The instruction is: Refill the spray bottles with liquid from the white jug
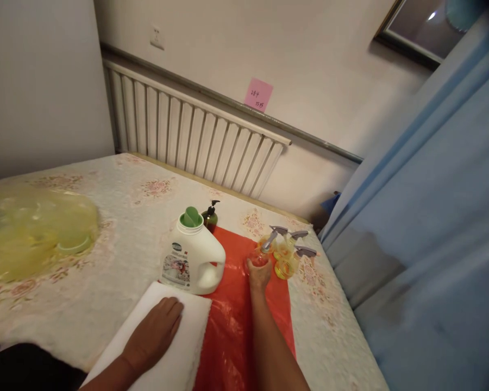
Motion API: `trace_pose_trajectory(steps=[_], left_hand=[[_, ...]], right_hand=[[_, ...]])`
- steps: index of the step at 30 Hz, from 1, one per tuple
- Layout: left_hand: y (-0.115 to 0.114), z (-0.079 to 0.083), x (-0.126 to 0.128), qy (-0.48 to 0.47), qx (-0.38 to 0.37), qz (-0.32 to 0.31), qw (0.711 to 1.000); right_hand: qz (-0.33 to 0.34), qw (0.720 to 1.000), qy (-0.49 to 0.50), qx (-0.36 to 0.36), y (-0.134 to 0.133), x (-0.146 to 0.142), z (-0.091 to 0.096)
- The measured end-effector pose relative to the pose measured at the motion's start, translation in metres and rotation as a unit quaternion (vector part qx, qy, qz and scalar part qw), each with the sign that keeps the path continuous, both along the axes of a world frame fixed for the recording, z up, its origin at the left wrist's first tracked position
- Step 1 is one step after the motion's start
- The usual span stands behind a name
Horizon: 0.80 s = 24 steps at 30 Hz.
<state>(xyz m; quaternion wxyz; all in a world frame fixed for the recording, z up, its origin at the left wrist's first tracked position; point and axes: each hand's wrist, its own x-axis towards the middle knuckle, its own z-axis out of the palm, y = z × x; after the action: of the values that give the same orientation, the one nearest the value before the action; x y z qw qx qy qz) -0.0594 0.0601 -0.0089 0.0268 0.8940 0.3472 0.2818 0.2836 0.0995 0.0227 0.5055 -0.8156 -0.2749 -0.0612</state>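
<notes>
The right hand (259,275) clasps a spray bottle (264,251) right of the detergent jug (192,259); the left hand (155,332) lies open and flat on the white pad (187,347) before it.

Single head camera looking forward and down, hovering close over left hand (155,334) and right hand (259,274) on bed (118,217); radiator (195,136) showing far beyond fingers (173,310); view tilting.
</notes>
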Motion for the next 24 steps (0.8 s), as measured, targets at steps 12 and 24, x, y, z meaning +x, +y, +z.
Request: trace_pose_trajectory(steps=[12, 24], left_hand=[[-0.007, 0.013, 0.0, 0.037, -0.041, -0.009, 0.998], [-0.021, 0.047, 0.026, -0.099, -0.182, -0.026, 0.978]], right_hand=[[0.102, 0.994, 0.033, 0.016, -0.069, -0.029, 0.029], [0.248, 0.961, 0.124, 0.001, -0.18, -0.086, 0.031]])
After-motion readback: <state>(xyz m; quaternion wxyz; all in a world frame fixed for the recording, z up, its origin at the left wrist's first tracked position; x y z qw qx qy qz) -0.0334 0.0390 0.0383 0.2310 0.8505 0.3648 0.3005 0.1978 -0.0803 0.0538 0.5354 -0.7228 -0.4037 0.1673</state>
